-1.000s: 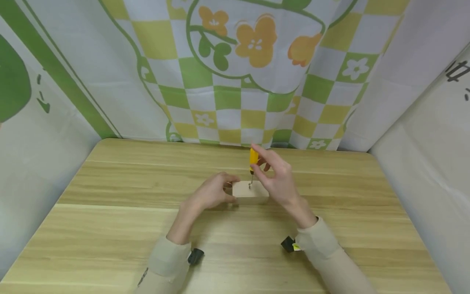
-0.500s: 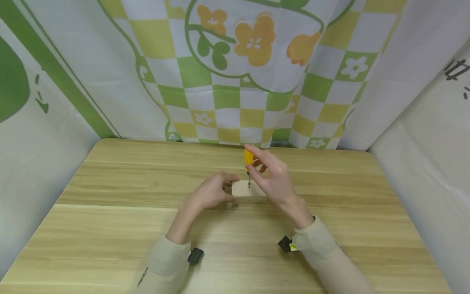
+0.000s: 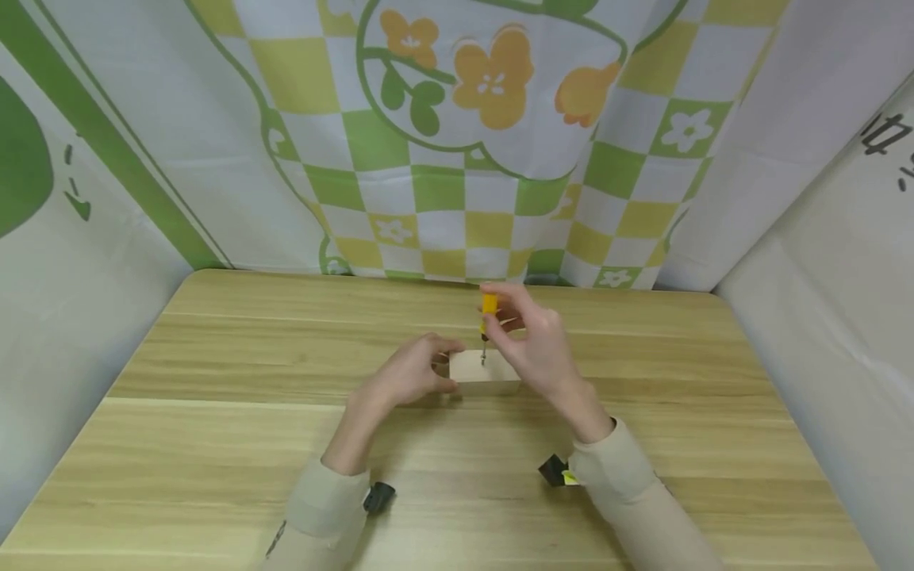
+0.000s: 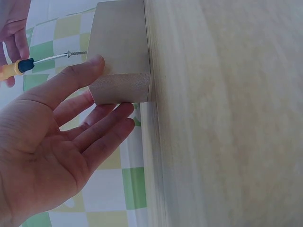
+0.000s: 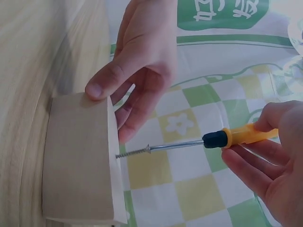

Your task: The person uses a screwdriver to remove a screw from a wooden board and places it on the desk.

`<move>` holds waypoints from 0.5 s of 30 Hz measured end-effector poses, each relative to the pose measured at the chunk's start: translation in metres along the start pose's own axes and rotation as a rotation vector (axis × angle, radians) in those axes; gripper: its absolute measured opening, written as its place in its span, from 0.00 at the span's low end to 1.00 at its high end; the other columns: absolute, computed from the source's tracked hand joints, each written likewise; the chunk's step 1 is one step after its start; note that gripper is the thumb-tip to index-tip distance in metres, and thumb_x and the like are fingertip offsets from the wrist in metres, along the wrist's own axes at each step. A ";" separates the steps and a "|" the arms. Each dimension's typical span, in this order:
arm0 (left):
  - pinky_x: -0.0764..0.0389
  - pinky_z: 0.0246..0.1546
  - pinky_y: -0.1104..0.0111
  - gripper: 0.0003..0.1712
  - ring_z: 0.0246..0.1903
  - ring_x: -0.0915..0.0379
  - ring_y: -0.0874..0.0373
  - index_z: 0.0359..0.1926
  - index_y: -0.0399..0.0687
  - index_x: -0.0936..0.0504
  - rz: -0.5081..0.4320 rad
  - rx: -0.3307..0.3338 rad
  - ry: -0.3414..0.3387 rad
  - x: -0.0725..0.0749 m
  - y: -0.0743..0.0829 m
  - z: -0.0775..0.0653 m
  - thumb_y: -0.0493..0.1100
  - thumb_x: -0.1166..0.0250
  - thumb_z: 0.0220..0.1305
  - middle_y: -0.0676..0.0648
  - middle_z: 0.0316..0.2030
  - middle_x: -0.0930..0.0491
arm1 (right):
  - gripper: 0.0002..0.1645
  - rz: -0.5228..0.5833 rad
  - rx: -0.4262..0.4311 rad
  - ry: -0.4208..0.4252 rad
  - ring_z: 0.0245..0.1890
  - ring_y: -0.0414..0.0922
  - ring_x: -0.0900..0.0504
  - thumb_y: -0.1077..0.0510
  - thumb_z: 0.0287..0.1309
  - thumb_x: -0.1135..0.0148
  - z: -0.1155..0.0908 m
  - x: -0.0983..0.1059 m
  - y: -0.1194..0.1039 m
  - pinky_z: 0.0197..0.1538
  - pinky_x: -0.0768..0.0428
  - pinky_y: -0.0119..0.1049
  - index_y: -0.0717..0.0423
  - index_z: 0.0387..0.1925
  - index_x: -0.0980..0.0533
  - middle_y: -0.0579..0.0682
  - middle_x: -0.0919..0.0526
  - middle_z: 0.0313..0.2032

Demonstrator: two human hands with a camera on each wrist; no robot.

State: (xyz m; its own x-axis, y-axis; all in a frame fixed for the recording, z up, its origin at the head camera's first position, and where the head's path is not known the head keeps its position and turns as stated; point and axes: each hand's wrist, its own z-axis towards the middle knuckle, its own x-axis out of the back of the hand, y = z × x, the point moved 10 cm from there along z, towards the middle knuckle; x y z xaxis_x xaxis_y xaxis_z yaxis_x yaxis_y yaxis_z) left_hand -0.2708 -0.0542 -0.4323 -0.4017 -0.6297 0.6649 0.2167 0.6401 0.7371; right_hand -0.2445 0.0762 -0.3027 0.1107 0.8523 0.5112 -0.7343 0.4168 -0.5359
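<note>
On the table lies a pale rectangular wooden block (image 3: 467, 374), steadied at its left end by my left hand (image 3: 410, 371). That hand's thumb (image 4: 90, 68) and fingers grip the block's sides near the corner. A screw (image 5: 133, 152) stands in the block's top face, most of its threaded shank showing above the wood. The tip of a yellow-handled screwdriver (image 5: 244, 135) with a black collar sits in the screw's head. My right hand (image 3: 541, 349) holds the screwdriver handle between thumb and fingers, nearly upright over the block.
The wood-grain table (image 3: 236, 452) stretches out on all sides of the block. A green, yellow and white checked cloth (image 3: 443, 190) hangs along the far edge. White cloth walls (image 3: 842, 317) stand at both sides. Black wrist devices (image 3: 378, 498) sit by the sleeves.
My right hand has moved slightly left, then a little back, its fingers shifting around the screwdriver handle. The screw stands straighter than a second ago. My left hand keeps its grip on the block.
</note>
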 end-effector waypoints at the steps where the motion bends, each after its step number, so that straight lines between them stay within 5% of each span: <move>1: 0.21 0.60 0.57 0.37 0.55 0.22 0.49 0.64 0.44 0.24 0.003 0.000 -0.001 0.000 0.000 0.000 0.38 0.23 0.52 0.44 0.56 0.22 | 0.21 0.007 -0.012 -0.007 0.32 0.46 0.12 0.70 0.59 0.37 0.000 0.000 0.001 0.33 0.13 0.34 0.58 0.54 0.25 0.55 0.12 0.36; 6: 0.22 0.61 0.56 0.37 0.55 0.22 0.49 0.64 0.44 0.23 0.021 0.000 -0.001 0.000 0.001 -0.001 0.38 0.23 0.52 0.44 0.56 0.21 | 0.21 0.028 -0.040 -0.025 0.36 0.48 0.12 0.69 0.59 0.36 0.001 0.001 0.001 0.35 0.13 0.35 0.59 0.54 0.24 0.56 0.14 0.41; 15: 0.22 0.61 0.56 0.36 0.56 0.22 0.49 0.64 0.44 0.23 0.021 0.007 0.004 0.000 0.002 0.000 0.39 0.23 0.52 0.43 0.59 0.22 | 0.18 -0.031 -0.043 0.093 0.35 0.45 0.17 0.67 0.53 0.28 0.005 0.011 -0.005 0.29 0.14 0.33 0.58 0.47 0.18 0.53 0.22 0.38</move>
State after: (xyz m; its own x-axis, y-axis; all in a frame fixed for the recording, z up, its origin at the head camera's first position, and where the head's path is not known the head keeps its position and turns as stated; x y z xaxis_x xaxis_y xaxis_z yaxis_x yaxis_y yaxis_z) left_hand -0.2705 -0.0529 -0.4313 -0.3933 -0.6183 0.6805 0.2189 0.6559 0.7225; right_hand -0.2435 0.0817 -0.2913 0.1964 0.8637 0.4643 -0.7006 0.4549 -0.5498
